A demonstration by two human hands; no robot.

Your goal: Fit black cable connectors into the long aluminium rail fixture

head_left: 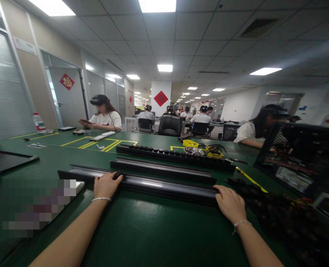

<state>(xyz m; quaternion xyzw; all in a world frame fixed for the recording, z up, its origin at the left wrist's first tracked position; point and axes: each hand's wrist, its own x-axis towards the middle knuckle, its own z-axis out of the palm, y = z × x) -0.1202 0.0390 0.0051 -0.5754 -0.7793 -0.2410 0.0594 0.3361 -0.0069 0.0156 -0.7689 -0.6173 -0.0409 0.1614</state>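
Note:
A long black rail [164, 186] with a shiny channel lies across the green table. My left hand [107, 185] is closed near its left part, thumb and fingers round a small black piece [118, 175] at the rail. My right hand [231, 204] rests at the rail's right end, fingertips on its edge; whether it grips the rail is hard to tell. Just behind lies a second, shorter black rail [164, 170]. Farther back is a third rail [170, 156] with a row of small black pieces along its left part.
A heap of dark parts [286, 222] lies at the right, below an open black case [289, 159]. Behind the rails are a yellow tray [190, 143] and a metal dish [193, 151]. A black panel [8, 160] lies left. People sit around the table.

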